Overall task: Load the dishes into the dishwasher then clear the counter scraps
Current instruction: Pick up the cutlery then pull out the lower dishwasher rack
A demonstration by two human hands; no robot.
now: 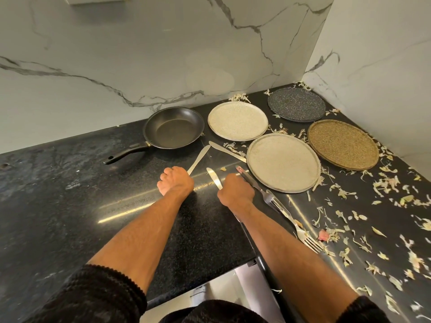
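My left hand (175,180) grips the handle of a table knife (199,159) whose blade points up and away. My right hand (235,190) grips a second knife (214,178) with its blade pointing away. A third knife (226,150) lies between the frying pan and the near cream plate. Forks (300,231) and another utensil (247,177) lie just right of my right hand. On the black counter sit a black frying pan (173,128), two cream plates (238,121) (283,162), a dark speckled plate (296,104) and a brown plate (342,144).
Onion-peel scraps (387,185) are strewn over the right side of the counter (70,183) and around the plates. Marble walls close the back and right sides. The counter's front edge runs below my forearms, with a pale appliance front (224,285) under it.
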